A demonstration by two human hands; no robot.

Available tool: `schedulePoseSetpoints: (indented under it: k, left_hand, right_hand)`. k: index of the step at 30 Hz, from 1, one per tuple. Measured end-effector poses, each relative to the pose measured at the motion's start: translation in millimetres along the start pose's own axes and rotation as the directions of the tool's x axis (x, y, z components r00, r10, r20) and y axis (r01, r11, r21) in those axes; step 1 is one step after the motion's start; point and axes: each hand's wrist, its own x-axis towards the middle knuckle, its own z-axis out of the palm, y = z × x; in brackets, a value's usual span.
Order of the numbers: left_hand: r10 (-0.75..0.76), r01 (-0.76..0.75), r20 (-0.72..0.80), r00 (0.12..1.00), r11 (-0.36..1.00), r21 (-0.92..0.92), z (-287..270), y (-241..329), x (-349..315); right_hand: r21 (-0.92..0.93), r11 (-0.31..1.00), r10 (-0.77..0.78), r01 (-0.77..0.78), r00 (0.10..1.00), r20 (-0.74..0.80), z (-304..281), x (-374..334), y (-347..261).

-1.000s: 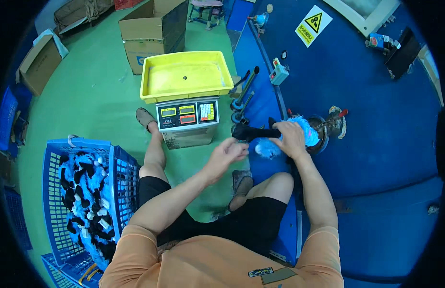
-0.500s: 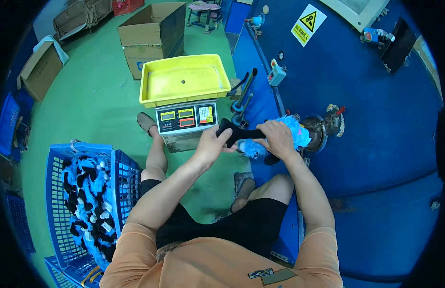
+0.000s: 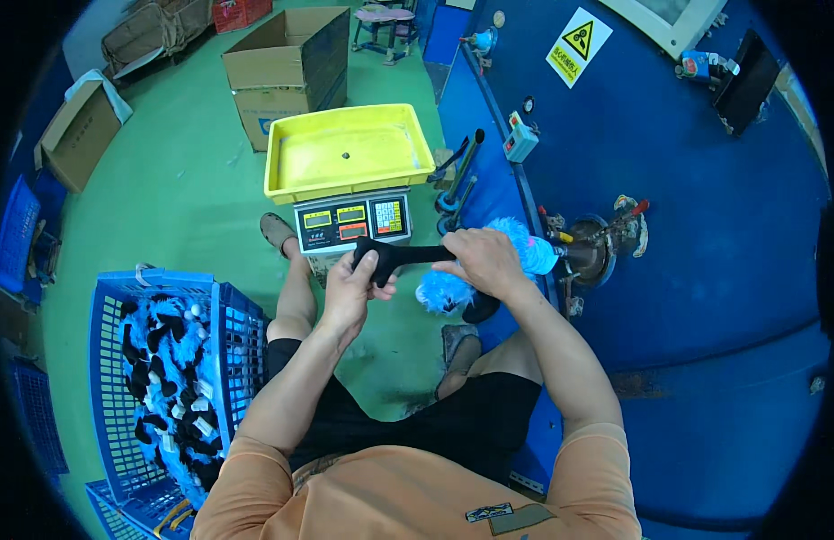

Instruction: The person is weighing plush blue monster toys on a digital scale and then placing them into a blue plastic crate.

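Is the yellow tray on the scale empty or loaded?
Empty. The yellow tray shows only its bare bottom with one small dark spot in the middle; both hands work below it, on the blue fluffy piece.

the toy (image 3: pixel 453 288) held in the hands is fluffy blue plush, its pile long and shaggy, with a limb of matt black cloth (image 3: pixel 408 255) stretched smooth between the left hand (image 3: pixel 354 288) and the right hand (image 3: pixel 484 261). the yellow tray (image 3: pixel 295 180) on the scale looks like hard plastic, smooth with a dull sheen. the scale (image 3: pixel 349 220) below it has a glossy front panel. the blue crate (image 3: pixel 233 324) is moulded plastic lattice, filled with the same shaggy blue and black plush. the cardboard boxes (image 3: pixel 282 67) are plain brown, matt. the machine wall (image 3: pixel 687 207) is painted blue metal, smooth and faintly shiny; its nozzle (image 3: pixel 597 252) is bare metal. the floor (image 3: pixel 165 198) is green, smooth and scuffed.
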Motion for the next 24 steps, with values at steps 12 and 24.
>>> schedulePoseSetpoints:
  k: [12, 24]
  left_hand:
    - [0.210, -0.213, -0.046, 0.977, 0.973, -0.088, -16, -49, -9]
    - [0.335, -0.363, 0.154, 0.930, 0.761, 0.537, 68, -20, 26]
  right_hand:
    - [0.321, 0.866, 0.367, -0.382, 0.924, 0.109, 1, 33, -41]
    - [0.269, 0.674, 0.725, -0.689, 0.687, -0.056, 8, -15, 51]
